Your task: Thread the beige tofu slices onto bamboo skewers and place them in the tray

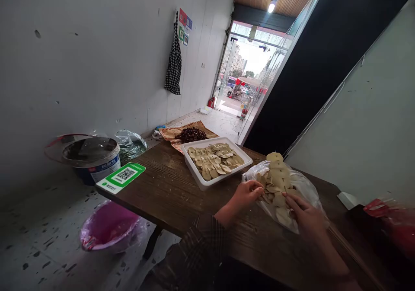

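Pale flat slices lie in a heap on a clear plastic bag at the right of the dark wooden table. At the heap's left edge my left hand is closed, its fingertips pinched on a pale slice. My right hand is closed over the heap's right side, thumb and fingers around a thin stick. More flat slices, some in rows on sticks, fill the white tray beyond my left hand.
Dark red fruits lie on a patterned sheet behind the tray. A green QR card sits at the table's left corner. A bucket and a pink basin stand left. Thin sticks lie at right.
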A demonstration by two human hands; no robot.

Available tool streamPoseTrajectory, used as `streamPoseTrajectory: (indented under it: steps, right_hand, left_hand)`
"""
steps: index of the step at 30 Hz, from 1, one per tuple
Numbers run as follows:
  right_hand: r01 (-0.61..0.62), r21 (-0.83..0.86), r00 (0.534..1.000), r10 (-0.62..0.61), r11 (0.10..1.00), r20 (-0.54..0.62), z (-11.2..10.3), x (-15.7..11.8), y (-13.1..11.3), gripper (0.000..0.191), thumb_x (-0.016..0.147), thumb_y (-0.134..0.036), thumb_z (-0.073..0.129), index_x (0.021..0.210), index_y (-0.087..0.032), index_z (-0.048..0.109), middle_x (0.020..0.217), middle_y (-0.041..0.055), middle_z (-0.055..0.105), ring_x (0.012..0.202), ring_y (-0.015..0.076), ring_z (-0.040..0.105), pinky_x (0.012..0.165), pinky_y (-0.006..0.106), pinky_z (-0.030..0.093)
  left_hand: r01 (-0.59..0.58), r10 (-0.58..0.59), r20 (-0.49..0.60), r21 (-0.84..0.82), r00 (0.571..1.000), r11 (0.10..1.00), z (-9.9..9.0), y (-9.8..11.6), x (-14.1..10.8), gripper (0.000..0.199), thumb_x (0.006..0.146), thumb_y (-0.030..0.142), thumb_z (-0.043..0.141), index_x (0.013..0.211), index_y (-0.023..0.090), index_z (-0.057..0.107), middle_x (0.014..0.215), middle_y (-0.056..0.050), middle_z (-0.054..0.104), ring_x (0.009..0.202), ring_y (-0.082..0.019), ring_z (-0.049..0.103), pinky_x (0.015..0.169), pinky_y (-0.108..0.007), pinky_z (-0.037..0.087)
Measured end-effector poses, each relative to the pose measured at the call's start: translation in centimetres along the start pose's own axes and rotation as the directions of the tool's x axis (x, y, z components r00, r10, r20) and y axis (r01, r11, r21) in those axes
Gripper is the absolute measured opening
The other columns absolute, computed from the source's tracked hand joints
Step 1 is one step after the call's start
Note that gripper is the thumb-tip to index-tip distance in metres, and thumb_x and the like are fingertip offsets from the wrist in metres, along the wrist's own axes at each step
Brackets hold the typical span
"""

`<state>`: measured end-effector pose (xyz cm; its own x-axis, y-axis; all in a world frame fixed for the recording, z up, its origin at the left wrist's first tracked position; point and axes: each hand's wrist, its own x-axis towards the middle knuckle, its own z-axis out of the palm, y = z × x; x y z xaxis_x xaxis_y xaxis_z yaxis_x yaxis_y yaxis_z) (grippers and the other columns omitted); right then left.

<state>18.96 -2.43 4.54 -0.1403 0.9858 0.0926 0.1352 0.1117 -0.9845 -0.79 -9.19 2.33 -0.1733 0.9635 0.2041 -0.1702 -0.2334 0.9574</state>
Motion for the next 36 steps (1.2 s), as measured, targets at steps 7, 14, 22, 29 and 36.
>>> streamPoseTrajectory:
  steps: [7,14,22,29,36]
  right_hand:
    - [-0.097,0.35,0.994,0.072,0.932,0.083,7.0,-0.7,-0.2,0.034,0.054,-0.038,0.088,0.083,-0.022,0.078,0.078,0.0012,0.072,0.062,0.0118,0.06,0.053,0.021,0.05]
    - [-0.081,0.473,0.99,0.017,0.877,0.137,10.6,-1.7,-0.2,0.032,0.062,-0.039,0.085,0.087,-0.022,0.077,0.085,0.0035,0.075,0.072,0.0175,0.067,0.064,0.028,0.057]
    - [-0.052,0.479,0.987,-0.027,0.876,0.157,11.8,-1.6,-1.2,0.03,0.066,-0.038,0.084,0.091,-0.021,0.078,0.096,0.0058,0.076,0.083,0.0179,0.068,0.074,0.029,0.055]
    - [0.044,0.357,0.952,-0.148,0.933,0.269,11.2,-2.0,-1.4,0.035,0.073,-0.044,0.079,0.1,-0.022,0.078,0.095,0.006,0.077,0.084,0.0203,0.068,0.078,0.034,0.054]
    - [0.263,-0.034,0.933,-0.246,0.964,0.262,3.8,-2.7,4.6,0.033,0.079,-0.049,0.07,0.098,-0.022,0.079,0.099,0.0085,0.076,0.091,0.025,0.068,0.083,0.039,0.052]
  left_hand:
    - [-0.047,0.039,0.042,0.217,0.998,0.975,0.8,-0.5,-1.6,0.014,0.077,0.027,0.061,0.08,0.014,0.065,0.073,-0.002,0.065,0.067,-0.013,0.056,0.063,-0.024,0.044]
    - [-0.118,0.143,-0.061,0.307,0.988,0.944,-0.6,0.1,-1.5,0.016,0.084,0.026,0.054,0.072,0.016,0.055,0.071,-0.001,0.057,0.069,-0.012,0.05,0.067,-0.025,0.039]
    - [-0.133,0.214,-0.086,0.547,0.973,0.826,-1.3,2.7,-2.1,0.016,0.087,0.022,0.049,0.073,0.018,0.055,0.077,-0.002,0.063,0.074,-0.014,0.055,0.071,-0.027,0.039]
    - [-0.088,0.188,-0.047,0.757,0.981,0.647,-3.4,6.0,-2.2,0.019,0.086,0.026,0.051,0.069,0.018,0.056,0.067,-0.001,0.062,0.066,-0.014,0.055,0.065,-0.026,0.038]
    - [0.053,0.055,-0.103,0.815,0.993,0.577,-9.8,11.1,-0.9,0.023,0.085,0.036,0.048,0.073,0.018,0.057,0.052,0.003,0.058,0.046,-0.011,0.049,0.052,-0.023,0.037]
